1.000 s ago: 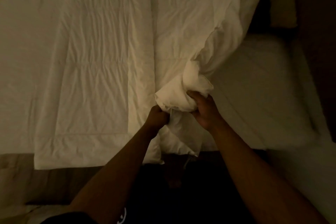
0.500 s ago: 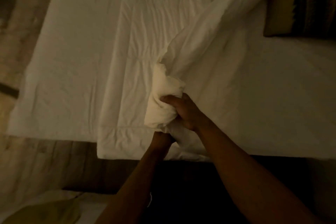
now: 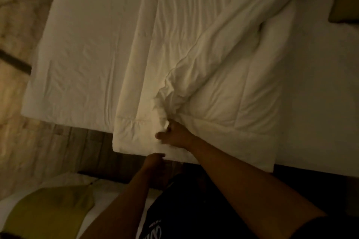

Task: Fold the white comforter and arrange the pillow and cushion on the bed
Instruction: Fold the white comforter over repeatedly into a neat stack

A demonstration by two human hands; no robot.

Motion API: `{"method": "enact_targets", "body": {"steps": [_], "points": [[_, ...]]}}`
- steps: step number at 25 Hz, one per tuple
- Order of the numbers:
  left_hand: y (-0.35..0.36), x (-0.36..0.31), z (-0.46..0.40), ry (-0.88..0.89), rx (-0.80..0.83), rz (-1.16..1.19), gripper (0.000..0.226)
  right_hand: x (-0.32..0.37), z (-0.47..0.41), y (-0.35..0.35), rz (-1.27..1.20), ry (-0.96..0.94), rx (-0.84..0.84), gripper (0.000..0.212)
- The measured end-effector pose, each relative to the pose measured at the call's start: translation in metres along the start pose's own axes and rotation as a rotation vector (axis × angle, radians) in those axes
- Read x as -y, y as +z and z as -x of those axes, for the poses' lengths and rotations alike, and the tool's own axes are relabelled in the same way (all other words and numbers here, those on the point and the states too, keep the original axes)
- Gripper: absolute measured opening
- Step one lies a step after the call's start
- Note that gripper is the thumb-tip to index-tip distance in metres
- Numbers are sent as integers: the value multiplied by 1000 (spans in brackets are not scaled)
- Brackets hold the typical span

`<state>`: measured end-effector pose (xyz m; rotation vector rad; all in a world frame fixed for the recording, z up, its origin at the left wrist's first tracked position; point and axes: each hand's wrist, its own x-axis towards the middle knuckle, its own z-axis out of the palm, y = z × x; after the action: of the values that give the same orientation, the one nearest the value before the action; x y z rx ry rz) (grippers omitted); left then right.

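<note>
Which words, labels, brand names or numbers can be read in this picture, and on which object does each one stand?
White print on the person's dark garment: there is lettering, but it is cut by the frame edge and too blurred and dim to read.
White comforter: no text or label is visible.
Yellow-green cloth: no text is visible.
Nothing else in the head view carries readable writing.

1. The right hand (image 3: 175, 135) is seen at centre frame, its forearm stretched in from the lower right; the fingers are curled and pinched on a bunch of white cloth.
2. The left hand (image 3: 154, 161) is held just below it, knuckles up, its grip obscured by dim light.
</note>
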<state>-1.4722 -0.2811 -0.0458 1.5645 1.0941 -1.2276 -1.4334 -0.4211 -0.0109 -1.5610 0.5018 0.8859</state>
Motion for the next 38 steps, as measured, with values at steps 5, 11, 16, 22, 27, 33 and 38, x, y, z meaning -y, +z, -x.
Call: {"method": "enact_targets", "body": {"steps": [5, 11, 16, 22, 27, 33, 38], "points": [[-39, -29, -29, 108, -202, 30, 34, -99, 4, -45, -49, 252, -155, 24], [-47, -134, -27, 463, -695, 70, 57, -148, 16, -53, -291, 576, -279, 42], [-34, -220, -57, 753, -546, -631, 92, -153, -2, -24, -812, 728, -188, 67], [3, -281, -92, 672, -186, -732, 104, -164, -47, 29, -1441, 359, -780, 65], [-18, -266, -78, 812, -77, -814, 79, -153, -50, 53, -1666, 57, -796, 57], [-122, -283, -19, 1037, -270, -690, 58, -143, -11, 61, -1678, 16, -700, 41], [-211, -243, -49, 746, -463, -783, 73, -127, 0, 93, -1634, 209, -461, 51]]}}
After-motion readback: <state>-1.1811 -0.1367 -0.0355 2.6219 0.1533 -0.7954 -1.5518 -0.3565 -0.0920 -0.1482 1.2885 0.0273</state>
